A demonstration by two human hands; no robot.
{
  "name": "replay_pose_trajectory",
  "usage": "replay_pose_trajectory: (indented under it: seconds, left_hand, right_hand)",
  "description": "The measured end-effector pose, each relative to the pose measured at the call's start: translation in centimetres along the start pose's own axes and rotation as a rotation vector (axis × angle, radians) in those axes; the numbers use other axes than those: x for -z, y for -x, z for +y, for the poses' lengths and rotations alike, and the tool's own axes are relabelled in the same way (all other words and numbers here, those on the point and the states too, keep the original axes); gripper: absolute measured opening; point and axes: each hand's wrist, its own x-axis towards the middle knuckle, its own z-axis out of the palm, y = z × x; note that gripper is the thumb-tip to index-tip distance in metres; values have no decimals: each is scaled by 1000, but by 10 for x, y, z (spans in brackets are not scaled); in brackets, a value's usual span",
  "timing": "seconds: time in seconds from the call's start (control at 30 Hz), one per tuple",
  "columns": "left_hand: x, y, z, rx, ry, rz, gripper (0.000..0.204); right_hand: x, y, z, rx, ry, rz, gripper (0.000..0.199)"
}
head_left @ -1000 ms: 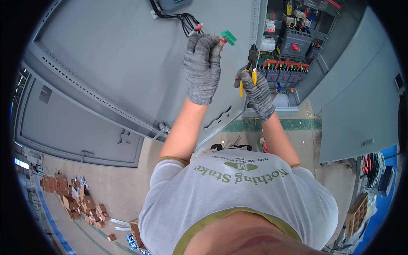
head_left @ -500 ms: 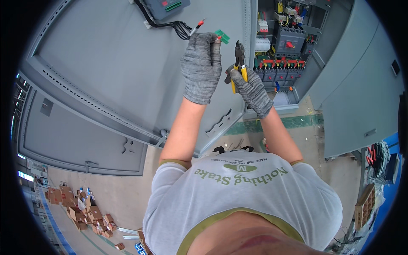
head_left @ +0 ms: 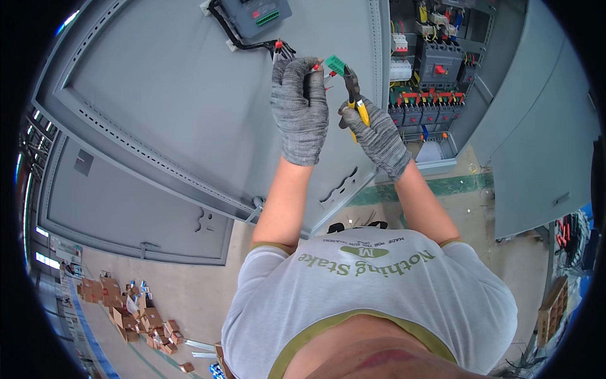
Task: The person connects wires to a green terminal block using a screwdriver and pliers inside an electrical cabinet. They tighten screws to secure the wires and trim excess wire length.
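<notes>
My left hand (head_left: 299, 114), in a grey knit glove, is closed round thin wires with red sleeves, whose red end (head_left: 317, 66) shows at the fingertips. Beside those fingertips is a green terminal plug (head_left: 335, 64), with another red-sleeved wire just below it; whether my fingers touch the plug cannot be told. My gloved right hand (head_left: 377, 136) grips diagonal cutters (head_left: 360, 112) with yellow handles. Their dark jaws point up and come against or very near the plug's right edge. A bundle of black wires (head_left: 259, 45) runs from a grey meter unit (head_left: 255, 16) toward my left hand.
A large grey cabinet door (head_left: 170, 82) spreads behind my hands. To the right, the open cabinet holds several breakers (head_left: 440, 66) and wiring. Another grey door (head_left: 536, 139) stands at far right. Cardboard boxes (head_left: 148, 319) lie on the floor at lower left.
The cutters' jaws have come left to the green plug, which now sits apart from my left fingertips. Red-sleeved wire ends show more clearly there. The whole view has shifted slightly.
</notes>
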Motion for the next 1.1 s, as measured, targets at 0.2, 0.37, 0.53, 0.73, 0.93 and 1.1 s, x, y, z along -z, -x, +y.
replay_pose_trajectory:
  seconds: [0.2,0.37,0.53,0.73,0.93,1.1]
  left_hand:
    - [1,2,-6,-72,-59,-64,9]
    - [4,5,-1,-35,-50,-97,10]
    - [6,5,2,-33,-34,-108,12]
    - [7,8,3,-39,-9,-101,12]
    - [6,8,-1,-94,-81,-117,11]
    - [6,10,-5,-85,-47,-122,11]
  right_hand:
    - [-3,-5,-14,37,310,90,41]
    - [-3,-3,-6,261,521,267,41]
    - [3,-4,-5,237,541,268,38]
    - [3,-5,0,230,556,283,36]
    - [0,-3,-6,206,601,290,35]
    - [1,-5,-9,199,683,258,35]
